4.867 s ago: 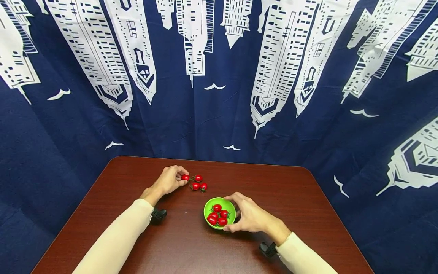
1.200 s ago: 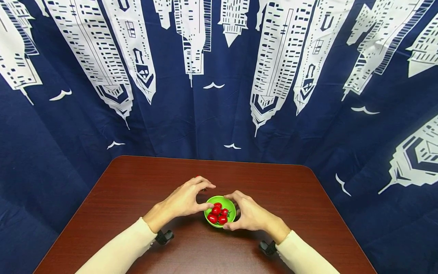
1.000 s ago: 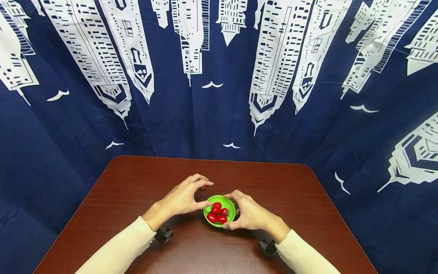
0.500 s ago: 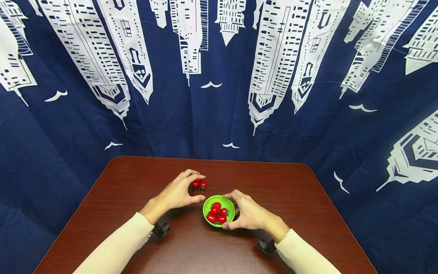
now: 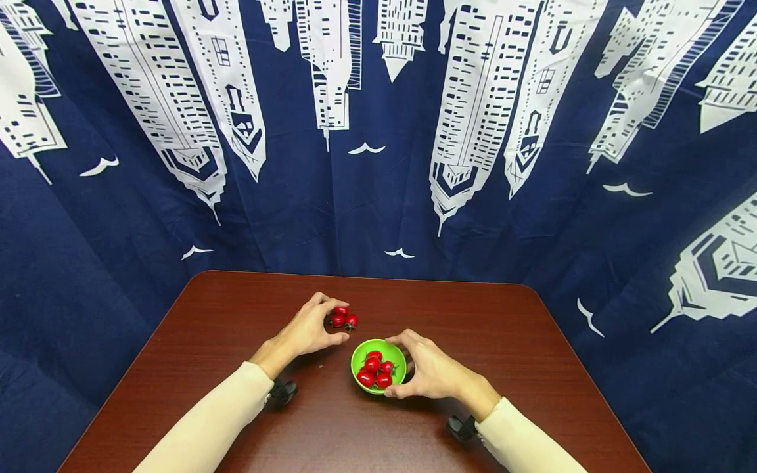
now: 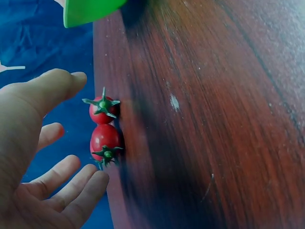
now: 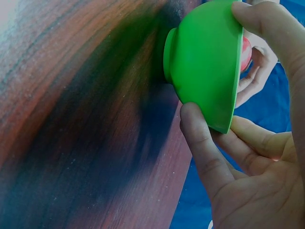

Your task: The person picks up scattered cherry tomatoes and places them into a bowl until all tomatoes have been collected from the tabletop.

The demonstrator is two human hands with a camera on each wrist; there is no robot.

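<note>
Holding the green bowl (image 7: pixel 207 62) from its right side, your right hand (image 5: pixel 434 372) has its thumb at the rim nearest you and its fingers against the far side; whether the bowl's foot touches the table (image 5: pixel 503 328), you cannot tell. Five tomatoes (image 5: pixel 366 379) lie in the bowl, just left of your right hand's grip. Your left hand (image 5: pixel 304 330) is wide, thumb well apart from the fingers, with three loose tomatoes (image 5: pixel 338 320) just to its right, close by the fingertips; whether any finger touches them is unclear. From your left hand, the bowl sits to the right and nearer you, with a narrow gap between its rim and your left thumb tip. Beyond the left fingers, a short strip of table runs to the far edge, with the blue curtain (image 5: pixel 378 217) behind. The table's side edges lie well apart from both hands, giving you sideways room outward.
</note>
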